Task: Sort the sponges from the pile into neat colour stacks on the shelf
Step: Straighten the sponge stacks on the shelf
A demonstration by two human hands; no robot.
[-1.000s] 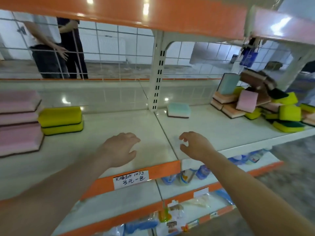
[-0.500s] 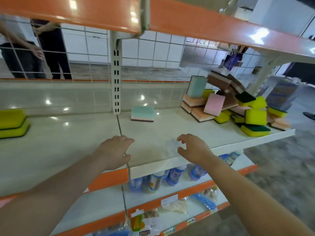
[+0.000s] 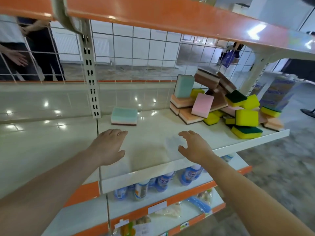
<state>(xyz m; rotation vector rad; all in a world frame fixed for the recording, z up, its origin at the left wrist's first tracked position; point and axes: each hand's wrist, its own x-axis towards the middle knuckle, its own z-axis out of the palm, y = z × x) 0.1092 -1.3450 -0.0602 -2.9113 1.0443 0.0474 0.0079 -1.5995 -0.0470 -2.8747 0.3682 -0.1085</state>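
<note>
both hands empty, left hand [image 3: 109, 147] & right hand [image 3: 194, 147] loose over shelf [image 3: 153, 133]. grab the teal sponge [image 3: 184, 86] off pile top w/ a light grip so nothing topples.

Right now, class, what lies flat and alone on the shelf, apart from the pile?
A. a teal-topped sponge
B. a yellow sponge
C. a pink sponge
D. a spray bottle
A: the teal-topped sponge lies flat by the upright post, well left of the sponge pile; both hands are empty.
</note>
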